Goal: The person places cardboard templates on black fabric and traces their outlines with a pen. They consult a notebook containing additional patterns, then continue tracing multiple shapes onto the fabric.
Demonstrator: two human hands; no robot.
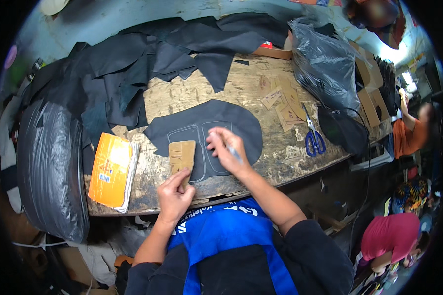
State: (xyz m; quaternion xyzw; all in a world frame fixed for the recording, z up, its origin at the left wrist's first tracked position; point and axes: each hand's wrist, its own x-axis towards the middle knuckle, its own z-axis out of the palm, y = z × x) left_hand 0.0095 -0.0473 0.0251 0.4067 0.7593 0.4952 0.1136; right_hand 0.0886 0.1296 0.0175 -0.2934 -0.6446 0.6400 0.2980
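Note:
A black piece of leather [243, 115] lies flat before me, with rounded outlines drawn on it in pale lines. My left hand [174, 192] pinches the near end of a brown cardboard template [182, 153], whose far part is over the left outline. Above the right outline is my right hand [226, 149], fingers closed round a slim pen [234, 153]. Its back end points toward my wrist; the tip is hidden by my fingers, so I cannot tell whether it touches the leather.
Left stand an orange-covered book [108, 172] and a plastic-wrapped bundle [54, 172]. Dark leather pieces [118, 59] pile at the back. On the right lie cardboard patterns [288, 105], blue-handled scissors [314, 140] and a black plastic bag [325, 64]. Other people are beyond the table's right edge.

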